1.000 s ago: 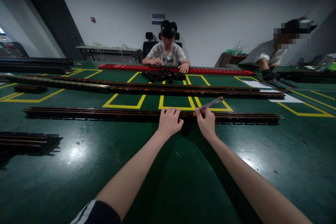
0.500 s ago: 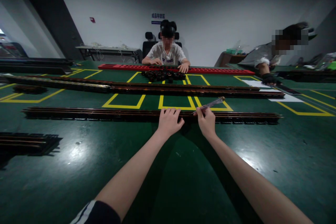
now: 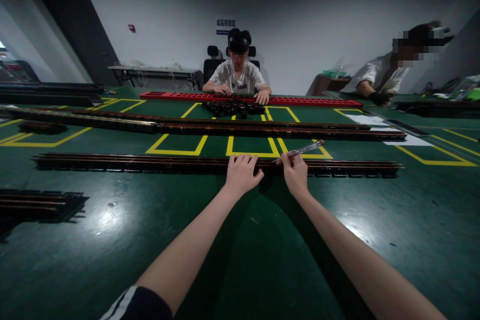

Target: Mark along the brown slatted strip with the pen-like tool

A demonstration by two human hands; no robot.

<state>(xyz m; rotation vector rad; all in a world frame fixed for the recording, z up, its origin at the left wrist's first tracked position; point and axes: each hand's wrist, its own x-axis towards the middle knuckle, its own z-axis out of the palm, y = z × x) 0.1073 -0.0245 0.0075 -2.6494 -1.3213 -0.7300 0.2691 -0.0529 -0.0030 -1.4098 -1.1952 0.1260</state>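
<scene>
A long dark rail strip (image 3: 131,162) with thin brownish lines along it lies across the green table in front of me. My left hand (image 3: 242,175) grips it near its middle, fingers over the far edge and thumb by the near side. Just to the right, my right hand (image 3: 295,172) is closed around a slim clear-handled tool (image 3: 305,148). Its thin end points down and left at the rail; its brownish butt end sticks up to the right. Whether the tip touches the rail, I cannot tell.
More long dark strips (image 3: 262,127) lie farther back, and a short stack (image 3: 41,205) sits at left. Beyond are a pile of small dark parts (image 3: 234,107), a red slotted frame (image 3: 318,102) and a seated person (image 3: 240,77). Another person (image 3: 382,75) leans in beside white paper (image 3: 408,139).
The clear-handled tool has turned slightly in my right hand, its butt end a little lower. My left hand stays put. The person at right has drawn a gloved hand back from the paper.
</scene>
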